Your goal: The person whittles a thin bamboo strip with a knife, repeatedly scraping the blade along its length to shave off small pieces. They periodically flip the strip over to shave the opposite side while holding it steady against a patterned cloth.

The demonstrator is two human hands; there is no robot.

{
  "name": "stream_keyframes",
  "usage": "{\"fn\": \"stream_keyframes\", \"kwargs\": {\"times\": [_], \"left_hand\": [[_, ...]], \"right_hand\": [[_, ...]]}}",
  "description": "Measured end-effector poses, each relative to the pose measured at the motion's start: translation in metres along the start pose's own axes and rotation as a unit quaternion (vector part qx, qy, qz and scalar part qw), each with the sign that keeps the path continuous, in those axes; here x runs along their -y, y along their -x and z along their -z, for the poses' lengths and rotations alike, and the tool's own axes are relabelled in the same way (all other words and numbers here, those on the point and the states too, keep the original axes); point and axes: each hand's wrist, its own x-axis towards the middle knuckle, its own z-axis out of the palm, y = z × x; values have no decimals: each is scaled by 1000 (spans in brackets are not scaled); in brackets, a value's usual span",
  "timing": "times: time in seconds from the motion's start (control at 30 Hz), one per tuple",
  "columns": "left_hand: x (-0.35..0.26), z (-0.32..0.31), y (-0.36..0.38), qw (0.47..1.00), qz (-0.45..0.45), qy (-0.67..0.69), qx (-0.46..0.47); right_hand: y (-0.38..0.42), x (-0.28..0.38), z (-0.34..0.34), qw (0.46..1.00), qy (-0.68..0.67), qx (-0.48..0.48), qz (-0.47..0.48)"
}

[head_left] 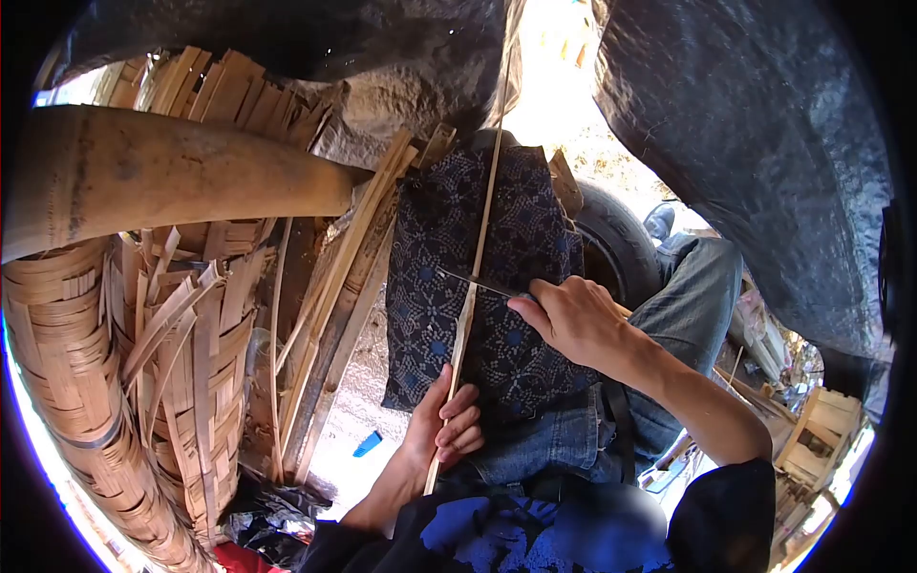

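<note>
A long, thin bamboo strip (486,215) runs from the top of the view down towards my body. Near its lower end, my left hand (445,426) has its fingers curled around it. My right hand (579,319) grips a knife (497,286), whose narrow blade crosses the strip above my left hand and touches it. The knife's handle is mostly hidden in my fist. Under the strip, a dark patterned cloth (430,339) with blue dots covers my lap.
Tall woven bamboo baskets (76,353) stand on the left, with a thick bamboo pole (191,162) above. Split bamboo pieces (334,315) lean beside the cloth. A tyre (616,239) lies beyond my knee. Dark plastic sheeting (745,115) hangs at upper right; a blue scrap (367,443) lies below.
</note>
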Motion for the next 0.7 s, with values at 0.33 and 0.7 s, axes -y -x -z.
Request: {"fn": "stream_keyframes", "kwargs": {"times": [0.33,0.7], "left_hand": [[0,-2,1,1000,-7,-21,-7],[1,-2,3,1000,-6,-26,-9]], "right_hand": [[-8,8,-11,997,-1,29,-67],[-10,5,-18,998,4,-10,-65]]}}
